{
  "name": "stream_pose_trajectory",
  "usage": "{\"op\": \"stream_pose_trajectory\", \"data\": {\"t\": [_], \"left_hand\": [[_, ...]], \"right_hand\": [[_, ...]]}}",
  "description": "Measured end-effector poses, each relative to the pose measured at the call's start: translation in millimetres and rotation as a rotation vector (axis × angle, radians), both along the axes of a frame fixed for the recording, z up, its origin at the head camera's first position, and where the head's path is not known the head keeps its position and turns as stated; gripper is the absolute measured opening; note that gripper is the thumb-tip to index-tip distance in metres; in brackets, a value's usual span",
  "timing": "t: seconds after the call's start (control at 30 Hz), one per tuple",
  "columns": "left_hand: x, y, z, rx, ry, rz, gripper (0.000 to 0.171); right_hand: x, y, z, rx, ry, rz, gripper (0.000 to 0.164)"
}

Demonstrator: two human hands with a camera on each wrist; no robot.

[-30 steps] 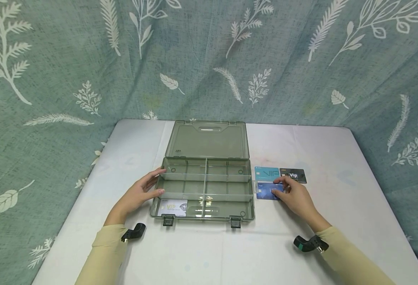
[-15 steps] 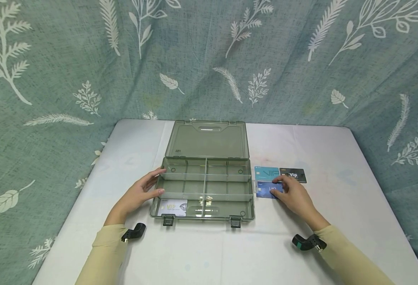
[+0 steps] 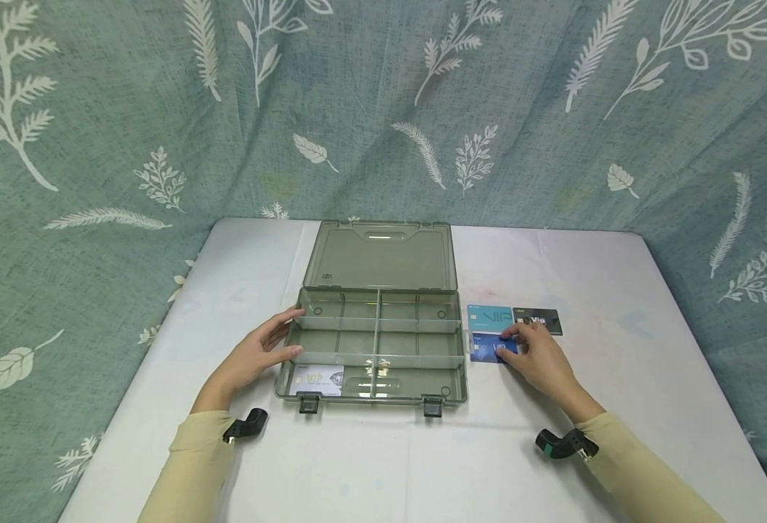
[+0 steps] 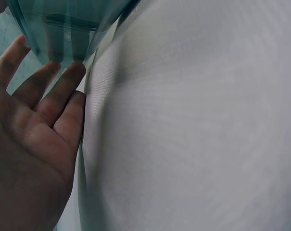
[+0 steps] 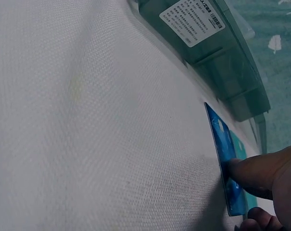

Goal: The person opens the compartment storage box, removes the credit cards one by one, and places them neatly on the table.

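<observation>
A translucent green divided box (image 3: 373, 402) lies with its lid (image 3: 383, 254) folded back. My left hand (image 3: 256, 352) touches the box's left side with fairly straight fingers, and the left wrist view shows those fingers (image 4: 68, 89) against the wall. Inside the front left compartment lies a white VIP card (image 3: 317, 380). To the right of the box, my right hand (image 3: 540, 359) holds a blue card (image 3: 484, 347) between thumb and fingers at its right part. In the right wrist view the thumb (image 5: 256, 171) lies on the card's face; the other fingertips are mostly hidden.
Behind the blue card are a teal VIP card (image 3: 488, 318) and a black Vip card (image 3: 547, 319), side by side. Two black latches stick out from the box front, one being the right latch (image 3: 432, 408). A patterned curtain (image 3: 383, 109) hangs behind the white table (image 3: 357, 472).
The blue card has shifted slightly away from me with my right hand, closer to the teal card. My left hand and the box have stayed in place.
</observation>
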State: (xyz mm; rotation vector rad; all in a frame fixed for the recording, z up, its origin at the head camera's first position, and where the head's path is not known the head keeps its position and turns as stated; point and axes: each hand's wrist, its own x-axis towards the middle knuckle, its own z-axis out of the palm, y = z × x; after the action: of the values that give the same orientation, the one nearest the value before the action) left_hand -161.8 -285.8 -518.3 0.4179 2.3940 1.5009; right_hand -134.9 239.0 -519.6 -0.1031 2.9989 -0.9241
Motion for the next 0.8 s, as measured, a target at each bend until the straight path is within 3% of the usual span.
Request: {"op": "stream_pose_trajectory", "data": {"t": [0.8], "left_hand": [[-0.6,0.1,0.0,0.004,0.016,-0.009,0.069]], "right_hand": [[0.6,1.2,1.0,-0.066,0.023,0.004,0.018]]}}
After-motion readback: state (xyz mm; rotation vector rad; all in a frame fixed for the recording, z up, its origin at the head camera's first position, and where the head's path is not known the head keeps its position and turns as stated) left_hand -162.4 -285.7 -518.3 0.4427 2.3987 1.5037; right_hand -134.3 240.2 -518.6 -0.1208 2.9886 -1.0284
